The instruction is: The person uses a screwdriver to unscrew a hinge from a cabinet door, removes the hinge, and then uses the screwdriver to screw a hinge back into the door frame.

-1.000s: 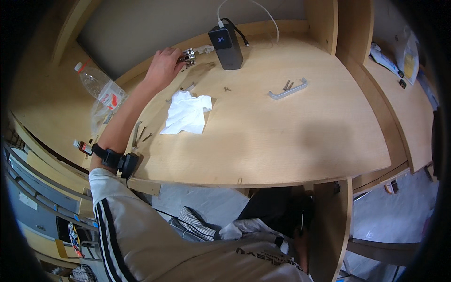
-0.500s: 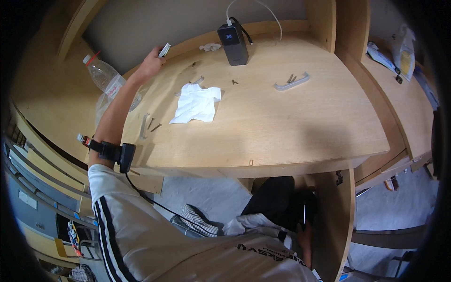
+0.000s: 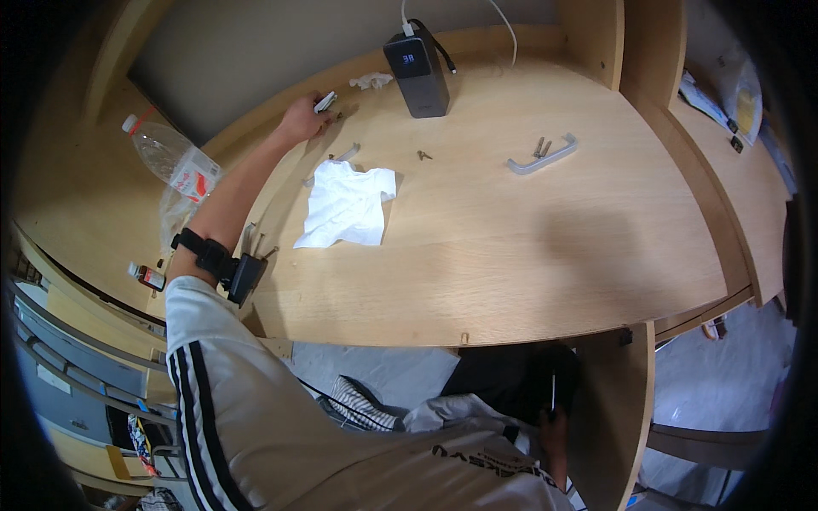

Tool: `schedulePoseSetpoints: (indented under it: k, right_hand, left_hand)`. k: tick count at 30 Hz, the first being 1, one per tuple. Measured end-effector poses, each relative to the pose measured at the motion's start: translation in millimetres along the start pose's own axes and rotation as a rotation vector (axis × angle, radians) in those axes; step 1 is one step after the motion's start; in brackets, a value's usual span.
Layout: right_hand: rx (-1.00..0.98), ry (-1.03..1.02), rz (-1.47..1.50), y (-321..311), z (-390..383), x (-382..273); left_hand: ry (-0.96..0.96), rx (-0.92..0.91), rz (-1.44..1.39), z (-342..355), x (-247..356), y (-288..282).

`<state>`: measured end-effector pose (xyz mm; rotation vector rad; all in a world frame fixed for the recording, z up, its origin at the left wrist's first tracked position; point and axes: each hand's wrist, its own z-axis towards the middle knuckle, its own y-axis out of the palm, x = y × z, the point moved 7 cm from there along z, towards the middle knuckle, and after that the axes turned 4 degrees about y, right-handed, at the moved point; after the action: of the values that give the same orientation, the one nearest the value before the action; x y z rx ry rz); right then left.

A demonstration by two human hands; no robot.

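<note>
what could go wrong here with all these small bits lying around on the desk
The left hand holds a small silvery part at the far edge of the desk; a slip might drop it by the back wall. The loose screws lie bare on the wood, so a sweeping forearm could roll them off. The plastic bottle lies on its side beside that arm and might get nudged.

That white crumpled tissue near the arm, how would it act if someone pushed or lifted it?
The white tissue lies creased and uneven on the wooden desk, so it is probably floppy and very light. Pushed, it would likely bunch up rather than slide whole. It looks thin, so it may tear.
</note>
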<state>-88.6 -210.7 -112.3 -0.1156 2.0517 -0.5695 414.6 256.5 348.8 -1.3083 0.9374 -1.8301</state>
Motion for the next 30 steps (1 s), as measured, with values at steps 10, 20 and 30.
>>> schedulePoseSetpoints:
  k: [10,20,30]
  right_hand:
    - [0.031,0.015,-0.014,3,-15,-18]
    - [0.110,-0.162,0.140,-17,-35,-64]
    - [-0.367,-0.370,0.423,13,-43,-191]
  left_hand:
    - [-0.047,0.213,0.347,8,-9,-5]
    - [0.103,0.129,0.563,-53,58,-54]
    - [0.210,-0.284,-0.695,-401,119,37]
